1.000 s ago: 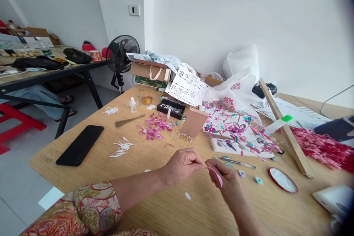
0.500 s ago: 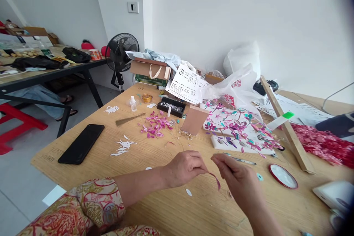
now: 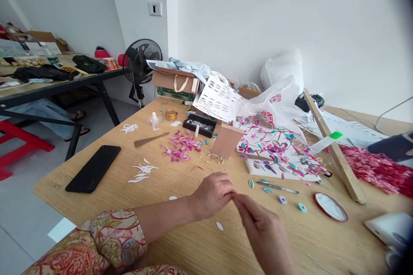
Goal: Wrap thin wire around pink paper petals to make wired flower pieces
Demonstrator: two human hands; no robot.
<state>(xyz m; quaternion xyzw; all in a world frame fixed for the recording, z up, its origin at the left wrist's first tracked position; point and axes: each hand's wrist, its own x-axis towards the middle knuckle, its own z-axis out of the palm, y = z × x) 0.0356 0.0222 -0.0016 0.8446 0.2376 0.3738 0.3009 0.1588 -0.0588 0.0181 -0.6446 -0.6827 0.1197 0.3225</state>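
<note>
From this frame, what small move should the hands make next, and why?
Probably draw the right hand slightly back. Its fingertips meet the left hand in a pinch above the table, hiding whatever is between them, so the grip cannot be checked.

The thin pink paper strip cannot be made out: it is hidden where the fingertips of the left hand (image 3: 214, 193) and right hand (image 3: 263, 232) meet, above the wooden table (image 3: 106, 197) near its front edge.
</note>
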